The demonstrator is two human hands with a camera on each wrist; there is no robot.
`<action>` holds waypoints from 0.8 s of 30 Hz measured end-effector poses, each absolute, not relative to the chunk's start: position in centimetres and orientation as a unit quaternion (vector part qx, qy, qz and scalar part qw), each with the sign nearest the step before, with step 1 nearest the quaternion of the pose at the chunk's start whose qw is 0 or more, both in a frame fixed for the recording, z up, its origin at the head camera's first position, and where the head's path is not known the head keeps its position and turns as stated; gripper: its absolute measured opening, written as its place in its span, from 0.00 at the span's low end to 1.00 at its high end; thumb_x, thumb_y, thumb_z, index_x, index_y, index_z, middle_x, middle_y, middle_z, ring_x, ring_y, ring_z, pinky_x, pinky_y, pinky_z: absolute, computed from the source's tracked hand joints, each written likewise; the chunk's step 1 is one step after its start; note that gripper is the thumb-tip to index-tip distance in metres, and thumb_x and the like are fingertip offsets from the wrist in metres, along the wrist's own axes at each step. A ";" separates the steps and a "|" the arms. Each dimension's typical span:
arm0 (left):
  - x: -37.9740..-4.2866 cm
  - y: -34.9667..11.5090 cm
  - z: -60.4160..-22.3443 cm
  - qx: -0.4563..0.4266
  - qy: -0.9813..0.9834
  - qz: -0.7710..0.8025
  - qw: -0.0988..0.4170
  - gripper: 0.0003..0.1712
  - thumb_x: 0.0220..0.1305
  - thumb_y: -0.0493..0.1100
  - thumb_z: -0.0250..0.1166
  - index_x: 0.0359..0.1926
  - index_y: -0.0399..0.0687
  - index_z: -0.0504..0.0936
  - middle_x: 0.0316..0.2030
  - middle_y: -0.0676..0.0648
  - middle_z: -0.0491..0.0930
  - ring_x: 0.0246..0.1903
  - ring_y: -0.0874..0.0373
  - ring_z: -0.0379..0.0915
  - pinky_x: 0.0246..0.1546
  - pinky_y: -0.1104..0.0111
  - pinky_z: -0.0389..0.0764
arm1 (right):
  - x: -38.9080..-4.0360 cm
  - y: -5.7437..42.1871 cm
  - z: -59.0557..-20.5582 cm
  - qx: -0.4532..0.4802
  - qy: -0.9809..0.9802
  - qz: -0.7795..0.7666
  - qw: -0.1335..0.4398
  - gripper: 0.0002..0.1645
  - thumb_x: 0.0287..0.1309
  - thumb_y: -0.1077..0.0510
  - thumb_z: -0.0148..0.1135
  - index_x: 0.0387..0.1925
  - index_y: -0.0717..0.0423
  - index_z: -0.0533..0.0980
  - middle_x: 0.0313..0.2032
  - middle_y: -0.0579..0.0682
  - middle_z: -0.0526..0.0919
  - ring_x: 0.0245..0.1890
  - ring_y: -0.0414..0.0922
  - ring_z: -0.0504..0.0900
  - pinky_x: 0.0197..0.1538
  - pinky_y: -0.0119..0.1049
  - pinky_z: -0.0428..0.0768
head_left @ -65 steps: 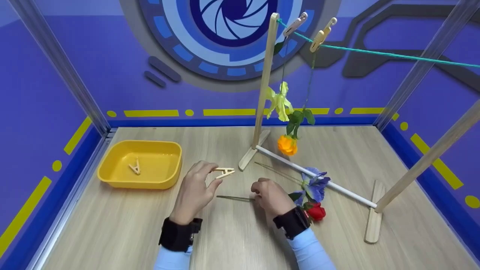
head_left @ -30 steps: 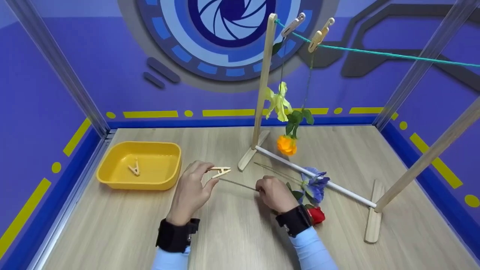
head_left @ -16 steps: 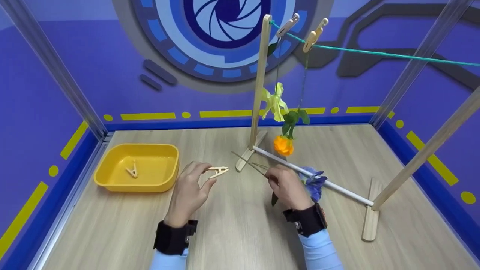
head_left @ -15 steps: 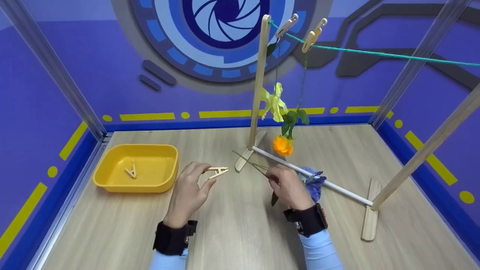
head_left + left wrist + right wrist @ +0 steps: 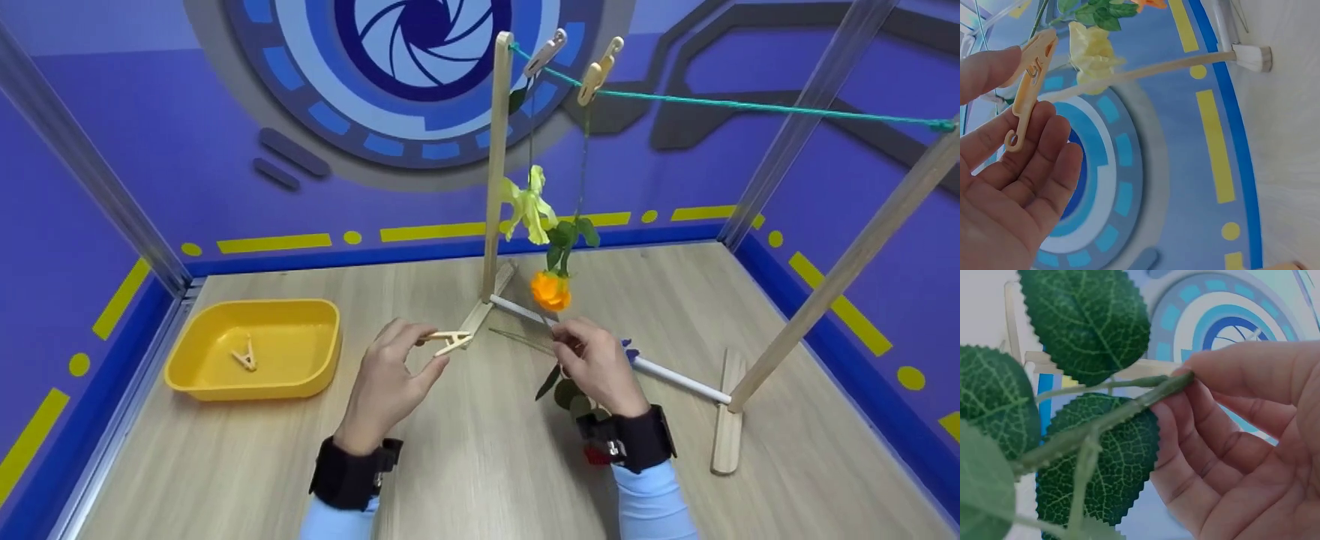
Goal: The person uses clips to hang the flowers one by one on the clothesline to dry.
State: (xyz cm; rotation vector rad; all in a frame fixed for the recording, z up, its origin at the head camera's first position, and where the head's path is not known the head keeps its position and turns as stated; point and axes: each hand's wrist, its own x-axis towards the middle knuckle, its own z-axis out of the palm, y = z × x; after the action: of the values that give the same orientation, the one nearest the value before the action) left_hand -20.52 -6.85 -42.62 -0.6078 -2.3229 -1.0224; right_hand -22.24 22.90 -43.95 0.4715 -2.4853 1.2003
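Note:
My left hand (image 5: 394,382) pinches a light wooden clothespin (image 5: 451,341) between thumb and fingers, its tips pointing right. The left wrist view shows the same clothespin (image 5: 1032,84) with its spring and hooked end. My right hand (image 5: 600,367) holds the red rose by its green stem (image 5: 1112,416), thumb against fingertips. Serrated leaves (image 5: 1084,320) spread around that stem. Most of the red bloom (image 5: 597,454) is hidden beneath the right wrist. A purple flower (image 5: 628,349) lies behind the right hand, largely covered, its thin stem (image 5: 517,339) reaching left on the table.
A yellow tray (image 5: 328,360) at left holds another clothespin (image 5: 245,356). A green cord (image 5: 735,103) spans the wooden posts (image 5: 496,165) of a stand. From clothespins on it hang a yellow-green flower (image 5: 531,210) and an orange one (image 5: 551,291). A white rod (image 5: 679,379) joins the stand's feet.
My right hand has raised the rose stem off the table and swung its end upward, moving right. The left hand keeps its clothespin almost in place. The head view has shifted rightward.

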 end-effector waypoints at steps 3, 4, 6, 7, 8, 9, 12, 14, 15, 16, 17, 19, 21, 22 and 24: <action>-20.9 -6.1 -41.0 -0.249 -0.854 -0.372 0.264 0.17 0.59 0.37 0.77 0.49 0.41 0.86 0.40 0.47 0.81 0.42 0.53 0.79 0.44 0.60 0.83 | -22.3 23.5 -43.7 0.163 -0.861 0.443 0.188 0.08 0.61 0.71 0.66 0.38 0.57 0.84 0.32 0.46 0.83 0.30 0.40 0.80 0.35 0.31 0.79; -21.1 -5.9 -40.4 -0.259 -0.853 -0.369 0.265 0.16 0.59 0.37 0.77 0.48 0.41 0.86 0.40 0.47 0.80 0.42 0.53 0.79 0.44 0.61 0.83 | -22.4 23.6 -43.7 0.161 -0.858 0.447 0.195 0.08 0.61 0.71 0.66 0.38 0.58 0.84 0.32 0.46 0.83 0.30 0.40 0.81 0.34 0.30 0.80; -21.6 -5.4 -38.9 -0.280 -0.849 -0.362 0.262 0.16 0.60 0.37 0.76 0.49 0.40 0.85 0.40 0.46 0.80 0.41 0.52 0.79 0.44 0.61 0.83 | -22.5 24.1 -43.5 0.159 -0.852 0.455 0.206 0.08 0.62 0.71 0.65 0.39 0.58 0.84 0.32 0.47 0.84 0.30 0.41 0.81 0.35 0.29 0.80; -21.9 -5.2 -38.2 -0.290 -0.849 -0.357 0.261 0.16 0.60 0.37 0.76 0.49 0.40 0.85 0.40 0.46 0.80 0.41 0.51 0.78 0.44 0.61 0.83 | -22.7 24.3 -43.4 0.156 -0.849 0.459 0.209 0.08 0.62 0.71 0.65 0.39 0.59 0.84 0.32 0.48 0.85 0.30 0.41 0.82 0.35 0.29 0.80; -22.1 -4.9 -37.4 -0.300 -0.849 -0.350 0.260 0.16 0.61 0.38 0.76 0.49 0.39 0.85 0.40 0.45 0.79 0.40 0.51 0.78 0.44 0.62 0.83 | -22.8 24.5 -43.3 0.154 -0.846 0.464 0.212 0.07 0.62 0.71 0.65 0.39 0.59 0.84 0.33 0.49 0.85 0.30 0.41 0.82 0.35 0.28 0.80; -22.4 -4.7 -36.7 -0.309 -0.849 -0.343 0.258 0.16 0.62 0.38 0.75 0.49 0.39 0.85 0.40 0.45 0.79 0.40 0.51 0.78 0.43 0.62 0.82 | -22.9 24.8 -43.2 0.152 -0.844 0.468 0.215 0.07 0.62 0.71 0.64 0.39 0.59 0.84 0.33 0.50 0.86 0.30 0.42 0.82 0.35 0.27 0.80; -23.2 -4.0 -34.4 -0.333 -0.849 -0.323 0.253 0.16 0.63 0.38 0.74 0.50 0.39 0.85 0.40 0.44 0.78 0.39 0.53 0.75 0.42 0.63 0.81 | -23.3 25.6 -42.7 0.143 -0.839 0.476 0.222 0.07 0.62 0.71 0.63 0.39 0.60 0.84 0.33 0.52 0.87 0.30 0.42 0.82 0.36 0.26 0.79; -23.7 -3.6 -33.0 -0.345 -0.849 -0.312 0.249 0.15 0.64 0.38 0.73 0.50 0.39 0.84 0.40 0.43 0.77 0.39 0.51 0.74 0.40 0.64 0.79 | -23.6 26.1 -42.4 0.138 -0.835 0.482 0.225 0.06 0.62 0.71 0.64 0.38 0.61 0.84 0.33 0.53 0.87 0.30 0.41 0.82 0.35 0.25 0.79; -23.9 -3.4 -32.4 -0.351 -0.849 -0.307 0.248 0.15 0.65 0.38 0.72 0.51 0.39 0.84 0.40 0.43 0.77 0.39 0.51 0.74 0.41 0.64 0.79 | -23.7 26.3 -42.2 0.135 -0.835 0.483 0.226 0.06 0.62 0.71 0.64 0.38 0.61 0.83 0.33 0.53 0.87 0.30 0.41 0.82 0.35 0.25 0.79; -24.1 -3.2 -31.8 -0.356 -0.849 -0.301 0.248 0.15 0.65 0.38 0.72 0.51 0.39 0.84 0.39 0.43 0.77 0.39 0.51 0.73 0.40 0.64 0.78 | -23.8 26.6 -42.0 0.134 -0.836 0.482 0.227 0.05 0.63 0.70 0.64 0.38 0.61 0.83 0.32 0.53 0.86 0.29 0.40 0.81 0.35 0.24 0.79; -24.3 -3.1 -31.2 -0.361 -0.850 -0.295 0.247 0.15 0.65 0.37 0.71 0.51 0.39 0.84 0.40 0.43 0.77 0.39 0.51 0.73 0.41 0.64 0.78 | -23.9 26.8 -41.9 0.132 -0.836 0.483 0.226 0.05 0.64 0.70 0.64 0.38 0.62 0.83 0.32 0.53 0.86 0.29 0.40 0.81 0.34 0.24 0.79; -24.7 -2.7 -30.0 -0.369 -0.851 -0.283 0.246 0.14 0.67 0.38 0.70 0.52 0.38 0.83 0.41 0.42 0.78 0.40 0.50 0.73 0.42 0.63 0.78 | -24.1 27.2 -41.6 0.127 -0.834 0.490 0.221 0.04 0.65 0.69 0.64 0.39 0.63 0.83 0.32 0.54 0.86 0.28 0.39 0.81 0.34 0.25 0.80; -25.2 -2.4 -28.8 -0.376 -0.852 -0.269 0.246 0.14 0.68 0.38 0.68 0.53 0.38 0.83 0.42 0.42 0.78 0.40 0.50 0.73 0.43 0.63 0.78 | -24.4 27.5 -41.2 0.125 -0.833 0.493 0.216 0.03 0.66 0.69 0.64 0.39 0.63 0.83 0.32 0.55 0.86 0.28 0.39 0.81 0.33 0.25 0.80; -25.4 -2.2 -28.2 -0.380 -0.852 -0.263 0.245 0.14 0.69 0.38 0.68 0.53 0.37 0.83 0.42 0.41 0.78 0.40 0.50 0.73 0.43 0.63 0.78 | -24.4 27.6 -41.0 0.126 -0.832 0.496 0.215 0.03 0.67 0.68 0.63 0.39 0.63 0.83 0.31 0.55 0.85 0.27 0.39 0.80 0.34 0.26 0.80; -25.8 -1.8 -26.9 -0.385 -0.855 -0.252 0.239 0.14 0.70 0.38 0.67 0.53 0.37 0.82 0.42 0.40 0.78 0.41 0.49 0.73 0.43 0.63 0.77 | -24.7 27.8 -40.5 0.131 -0.828 0.501 0.216 0.03 0.67 0.68 0.63 0.38 0.64 0.82 0.30 0.55 0.85 0.26 0.39 0.80 0.33 0.26 0.80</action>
State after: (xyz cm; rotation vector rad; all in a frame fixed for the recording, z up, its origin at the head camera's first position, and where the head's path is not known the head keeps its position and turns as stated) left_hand -25.79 -1.80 -26.86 -1.0542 -2.3410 -0.6894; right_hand -24.65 27.79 -40.50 0.3621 -2.2935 1.3885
